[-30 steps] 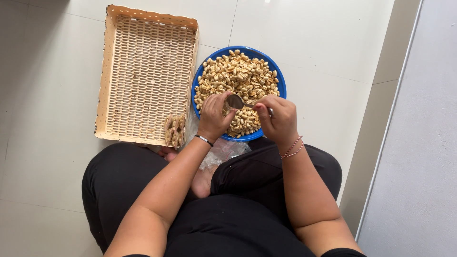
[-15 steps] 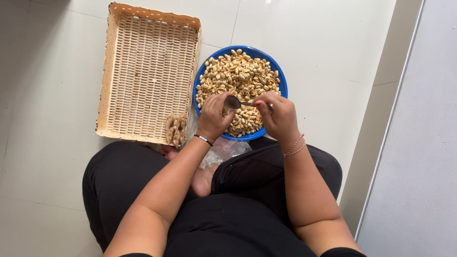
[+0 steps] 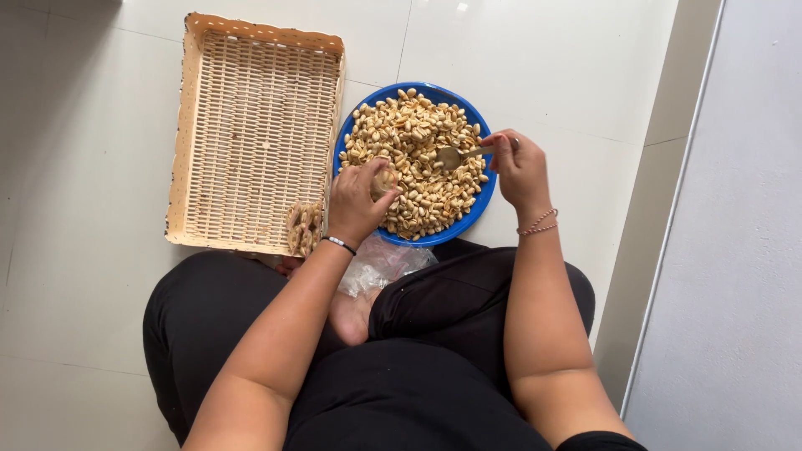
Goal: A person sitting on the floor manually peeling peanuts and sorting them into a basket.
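— Hands first: what is each one doing?

— Left hand (image 3: pixel 357 199) is clenching its fingers (image 3: pixel 378 169) around a small tan piece (image 3: pixel 385 179) at the blue bowl's (image 3: pixel 482 198) eight o'clock rim. Right hand (image 3: pixel 520 169) is pinching a metal spoon (image 3: pixel 458 155) by the handle, at three o'clock of the bowl.

— And the spoon's head?

— It is resting on the heap of pale nuts (image 3: pixel 409 142) filling the bowl.

— Anything beside the bowl?

— A woven tray (image 3: pixel 255 125) is lying at its nine o'clock on the tiled floor (image 3: pixel 551 58), with a few tan pieces (image 3: pixel 304 230) at its near corner. A crumpled clear bag (image 3: pixel 380 263) is sitting at six o'clock.
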